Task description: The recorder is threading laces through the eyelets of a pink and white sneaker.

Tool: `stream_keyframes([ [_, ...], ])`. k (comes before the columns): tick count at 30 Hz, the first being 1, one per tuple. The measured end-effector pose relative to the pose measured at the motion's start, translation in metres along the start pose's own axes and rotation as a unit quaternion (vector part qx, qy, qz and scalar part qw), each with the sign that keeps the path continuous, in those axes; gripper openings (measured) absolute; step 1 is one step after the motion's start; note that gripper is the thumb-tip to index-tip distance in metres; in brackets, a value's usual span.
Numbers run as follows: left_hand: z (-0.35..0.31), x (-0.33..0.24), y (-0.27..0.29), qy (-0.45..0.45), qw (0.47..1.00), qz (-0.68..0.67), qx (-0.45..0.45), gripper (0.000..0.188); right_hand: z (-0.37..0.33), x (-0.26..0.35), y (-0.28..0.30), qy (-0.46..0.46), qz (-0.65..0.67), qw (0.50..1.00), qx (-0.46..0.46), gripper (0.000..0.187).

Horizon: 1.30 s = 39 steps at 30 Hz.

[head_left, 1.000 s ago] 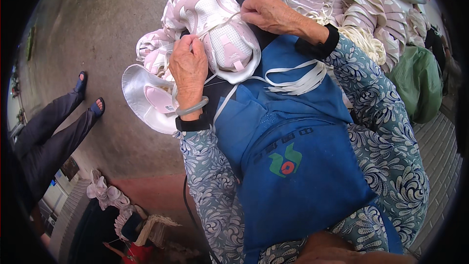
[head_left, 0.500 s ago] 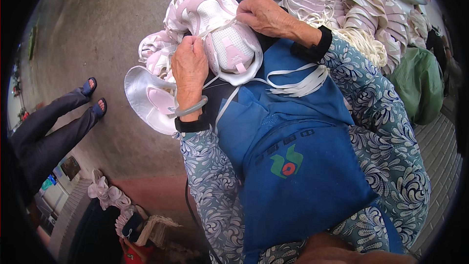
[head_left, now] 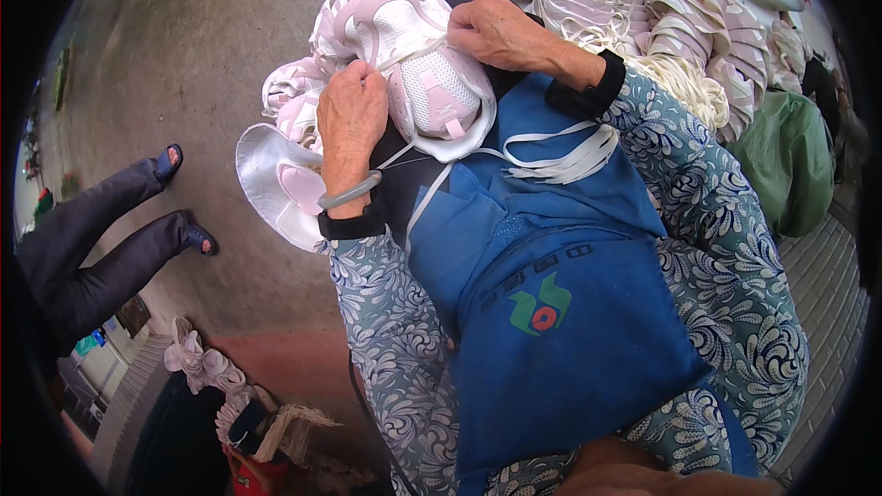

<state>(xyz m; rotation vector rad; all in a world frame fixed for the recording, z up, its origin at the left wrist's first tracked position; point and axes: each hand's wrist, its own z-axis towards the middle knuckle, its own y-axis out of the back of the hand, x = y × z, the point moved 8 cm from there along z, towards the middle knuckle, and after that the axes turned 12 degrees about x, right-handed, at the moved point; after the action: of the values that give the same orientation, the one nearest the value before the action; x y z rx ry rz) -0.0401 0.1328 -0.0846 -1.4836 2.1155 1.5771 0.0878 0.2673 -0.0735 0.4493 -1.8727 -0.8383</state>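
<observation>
A white and pink shoe upper (head_left: 424,83) lies on my lap over a blue apron (head_left: 551,312). My left hand (head_left: 352,115), a grey bangle at its wrist, pinches a white lace at the upper's left side. My right hand (head_left: 499,32) rests on the upper's far edge and grips the same lace, which runs taut between both hands. More white laces (head_left: 560,154) drape across the apron below my right forearm.
Finished pink uppers (head_left: 285,156) pile at my left knee. Stacks of white and pink uppers (head_left: 643,9) and a bundle of laces (head_left: 684,87) sit at the far right, beside a green bag (head_left: 790,165). Another person's legs in blue sandals (head_left: 110,230) stretch over the concrete floor at left.
Both hands have shifted slightly up and left along the upper, and the lace between them has pulled tighter. The other person's feet have moved a little.
</observation>
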Motion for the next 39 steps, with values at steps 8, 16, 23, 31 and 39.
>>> stream_keyframes([
  [8,-0.004,-0.04,0.003,-0.114,0.976,0.168,-0.082,0.022,0.006,-0.009,-0.006,-0.03,0.008,0.999,0.035,0.027],
  [16,-0.001,-0.013,-0.007,-0.126,0.986,0.026,-0.103,0.021,-0.003,-0.001,0.002,-0.035,0.027,0.999,-0.023,0.021],
  [23,-0.024,-0.026,-0.011,-0.164,0.97,0.053,-0.172,0.018,-0.023,0.03,-0.002,0.037,-0.168,0.98,-0.095,0.029],
  [31,-0.024,-0.032,-0.024,-0.149,0.97,0.169,-0.097,0.028,-0.028,0.039,-0.02,-0.018,-0.249,0.968,-0.011,0.026],
  [39,-0.026,-0.03,-0.023,-0.202,0.958,0.132,-0.155,0.029,-0.018,0.024,-0.011,0.125,-0.115,0.985,-0.02,0.015],
])
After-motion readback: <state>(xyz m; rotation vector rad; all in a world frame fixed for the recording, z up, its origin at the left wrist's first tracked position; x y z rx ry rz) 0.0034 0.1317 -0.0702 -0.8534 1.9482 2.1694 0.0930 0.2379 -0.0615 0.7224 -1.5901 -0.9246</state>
